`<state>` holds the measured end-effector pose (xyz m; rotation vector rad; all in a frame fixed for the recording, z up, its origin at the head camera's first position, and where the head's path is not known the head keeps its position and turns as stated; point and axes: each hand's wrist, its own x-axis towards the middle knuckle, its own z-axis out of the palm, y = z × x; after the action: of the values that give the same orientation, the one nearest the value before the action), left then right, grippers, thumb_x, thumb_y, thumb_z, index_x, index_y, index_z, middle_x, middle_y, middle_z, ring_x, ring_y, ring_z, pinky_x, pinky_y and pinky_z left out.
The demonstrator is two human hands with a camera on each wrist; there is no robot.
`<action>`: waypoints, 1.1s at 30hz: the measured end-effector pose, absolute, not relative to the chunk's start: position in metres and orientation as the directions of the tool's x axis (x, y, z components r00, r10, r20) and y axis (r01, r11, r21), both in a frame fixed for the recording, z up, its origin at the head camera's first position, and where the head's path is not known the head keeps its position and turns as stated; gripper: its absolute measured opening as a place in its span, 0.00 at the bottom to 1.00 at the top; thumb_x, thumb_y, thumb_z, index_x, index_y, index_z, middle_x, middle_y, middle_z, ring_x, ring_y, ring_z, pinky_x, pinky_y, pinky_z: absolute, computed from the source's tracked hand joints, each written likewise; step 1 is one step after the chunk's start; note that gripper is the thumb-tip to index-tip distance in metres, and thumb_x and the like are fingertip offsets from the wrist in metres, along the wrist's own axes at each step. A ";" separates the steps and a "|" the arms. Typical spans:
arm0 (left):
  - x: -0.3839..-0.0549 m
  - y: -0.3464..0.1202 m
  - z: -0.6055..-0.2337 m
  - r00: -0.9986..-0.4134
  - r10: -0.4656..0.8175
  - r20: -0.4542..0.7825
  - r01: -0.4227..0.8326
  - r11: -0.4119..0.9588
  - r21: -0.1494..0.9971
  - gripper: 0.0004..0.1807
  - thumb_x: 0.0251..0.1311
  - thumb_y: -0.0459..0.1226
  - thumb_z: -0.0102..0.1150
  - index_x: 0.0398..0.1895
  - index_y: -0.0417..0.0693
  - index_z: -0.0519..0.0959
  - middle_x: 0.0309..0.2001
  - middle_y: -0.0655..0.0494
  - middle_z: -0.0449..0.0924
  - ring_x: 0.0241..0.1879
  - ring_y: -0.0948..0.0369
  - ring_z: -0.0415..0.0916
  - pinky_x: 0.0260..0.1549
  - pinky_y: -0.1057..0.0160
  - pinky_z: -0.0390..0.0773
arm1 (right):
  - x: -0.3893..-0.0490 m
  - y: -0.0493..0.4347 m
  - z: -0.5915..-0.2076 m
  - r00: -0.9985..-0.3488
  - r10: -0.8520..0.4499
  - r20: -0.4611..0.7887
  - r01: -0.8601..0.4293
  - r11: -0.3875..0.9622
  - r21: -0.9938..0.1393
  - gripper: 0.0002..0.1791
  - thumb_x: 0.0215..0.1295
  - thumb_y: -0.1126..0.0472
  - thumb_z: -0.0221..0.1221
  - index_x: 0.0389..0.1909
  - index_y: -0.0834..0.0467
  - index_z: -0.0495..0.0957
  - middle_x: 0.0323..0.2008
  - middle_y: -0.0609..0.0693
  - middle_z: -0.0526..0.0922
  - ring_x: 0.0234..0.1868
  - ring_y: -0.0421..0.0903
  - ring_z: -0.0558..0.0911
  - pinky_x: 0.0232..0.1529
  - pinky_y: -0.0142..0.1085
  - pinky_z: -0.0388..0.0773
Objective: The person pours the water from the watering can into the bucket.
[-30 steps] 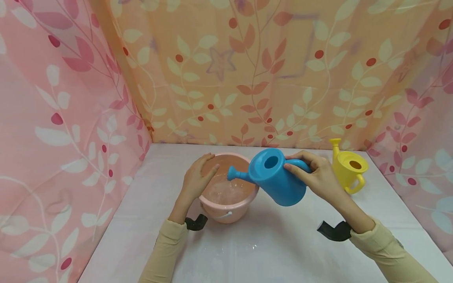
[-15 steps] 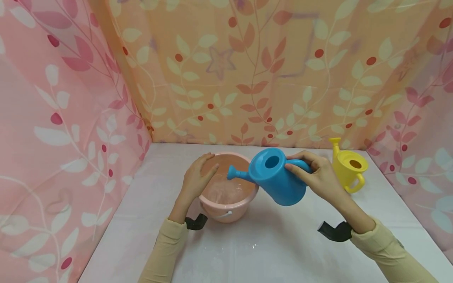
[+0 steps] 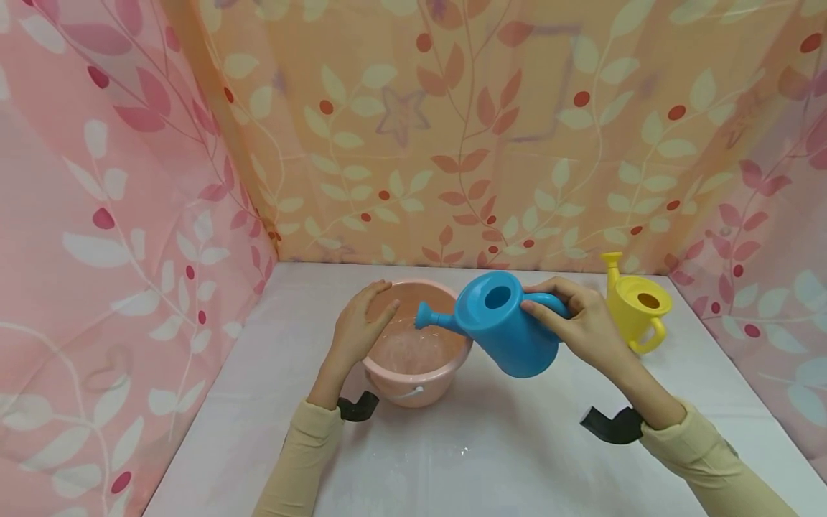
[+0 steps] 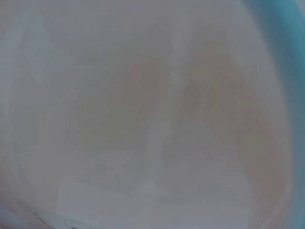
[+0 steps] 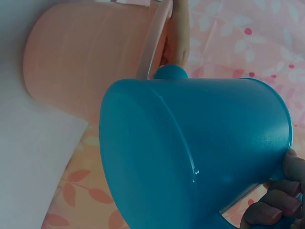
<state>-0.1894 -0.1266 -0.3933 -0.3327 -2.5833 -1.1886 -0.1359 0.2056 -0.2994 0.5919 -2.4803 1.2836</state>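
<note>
My right hand grips the handle of a blue watering can, thumb on top. The can is tilted to the left, its spout over the opening of a pale pink bucket. Rippled, bubbly water shows inside the bucket. My left hand rests at the bucket's left rim, fingers extended and the thumb over the opening. In the right wrist view, the can's blue underside is close up, and fingers curl round the handle. The left wrist view is blurred.
A yellow watering can stands upright at the back right, behind my right hand. Small water drops lie on the white table in front. Floral cloth hangs behind the table and along both sides.
Ripples in the bucket's water shift from frame to frame. Both hands and the tilted blue watering can stay in nearly the same place.
</note>
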 end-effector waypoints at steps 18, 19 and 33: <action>-0.192 -0.129 -0.387 -0.917 0.225 0.328 0.388 0.686 0.615 0.29 0.63 0.54 0.50 0.64 0.50 0.66 0.66 0.49 0.63 0.66 0.50 0.59 0.60 0.44 0.61 | -0.136 0.204 -0.297 -0.876 -0.238 0.420 -0.479 0.534 -0.697 0.15 0.59 0.57 0.62 0.45 0.58 0.78 0.46 0.56 0.82 0.48 0.60 0.80 0.45 0.60 0.73; -0.193 -0.129 -0.386 -0.918 0.236 0.319 0.389 0.693 0.607 0.29 0.63 0.53 0.50 0.64 0.50 0.67 0.66 0.48 0.63 0.66 0.49 0.58 0.60 0.44 0.62 | -0.137 0.204 -0.297 -0.874 -0.241 0.422 -0.482 0.533 -0.695 0.15 0.59 0.57 0.62 0.45 0.59 0.78 0.45 0.56 0.82 0.48 0.60 0.80 0.45 0.60 0.73; -0.239 -0.124 -0.375 -0.803 0.355 0.479 0.556 0.736 0.386 0.19 0.62 0.48 0.55 0.52 0.51 0.78 0.52 0.53 0.78 0.52 0.55 0.75 0.47 0.53 0.76 | -0.141 0.207 -0.299 -0.852 -0.269 0.450 -0.522 0.511 -0.683 0.12 0.58 0.62 0.63 0.43 0.59 0.79 0.42 0.54 0.83 0.45 0.55 0.82 0.43 0.57 0.76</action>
<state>-0.2386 -0.1239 -0.3748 -0.7023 -2.5627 -0.7409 -0.1415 0.2071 -0.2988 0.6643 -2.4698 1.2601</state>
